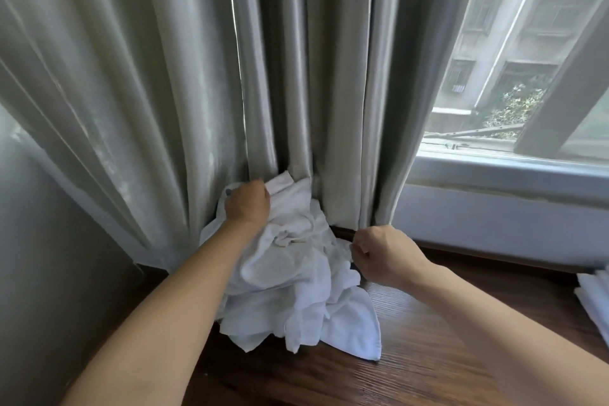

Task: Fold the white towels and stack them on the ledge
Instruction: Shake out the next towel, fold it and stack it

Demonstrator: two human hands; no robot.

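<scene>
A crumpled pile of white towels lies on the dark wooden ledge, pushed against the curtain. My left hand is closed on the top far edge of the pile, close to the curtain's hem. My right hand is at the pile's right side with its fingers pinched on a towel edge. A stack of folded white towels shows at the right edge of the ledge, partly cut off by the frame.
Grey-green curtains hang down to the ledge behind the pile. A window with a white sill is at the right. A grey wall stands at the left.
</scene>
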